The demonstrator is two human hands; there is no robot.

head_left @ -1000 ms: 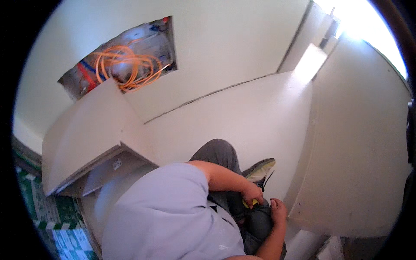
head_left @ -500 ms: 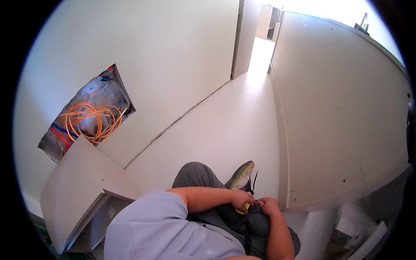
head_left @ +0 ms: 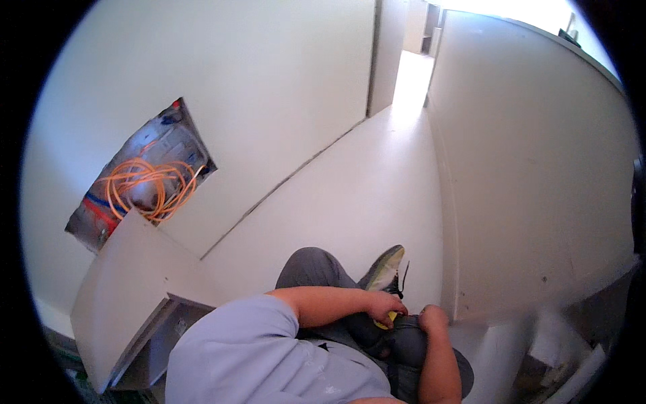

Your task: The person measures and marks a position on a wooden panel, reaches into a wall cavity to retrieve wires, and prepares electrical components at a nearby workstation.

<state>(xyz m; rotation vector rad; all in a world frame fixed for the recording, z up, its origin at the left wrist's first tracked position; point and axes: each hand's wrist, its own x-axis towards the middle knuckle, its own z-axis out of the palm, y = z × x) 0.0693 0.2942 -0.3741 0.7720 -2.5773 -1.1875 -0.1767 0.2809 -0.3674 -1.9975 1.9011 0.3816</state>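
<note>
My left hand [head_left: 383, 305] is closed around a small yellow object [head_left: 384, 324] above my crossed legs. The fingers cover most of it, so its exact kind does not show. To its right, my right hand [head_left: 434, 317] is curled beside my knee, its fingers pressed together. Whatever it holds, if anything, is too small to make out. A narrow gap with a hint of red lies between the two hands. Grey trousers [head_left: 309, 269] and a grey-and-yellow shoe [head_left: 385, 269] are just beyond them.
A pale cabinet piece [head_left: 128, 276] stands close on my left, below a wall cutout with coiled orange cable [head_left: 151, 192]. A long pale panel [head_left: 531, 155] rises on my right. White floor [head_left: 336, 195] runs between. Loose pieces [head_left: 552, 350] lie at lower right.
My hands have drawn slightly apart; the fingertips nearly met before. The whole view has shifted a little, so surroundings sit further right in it.
</note>
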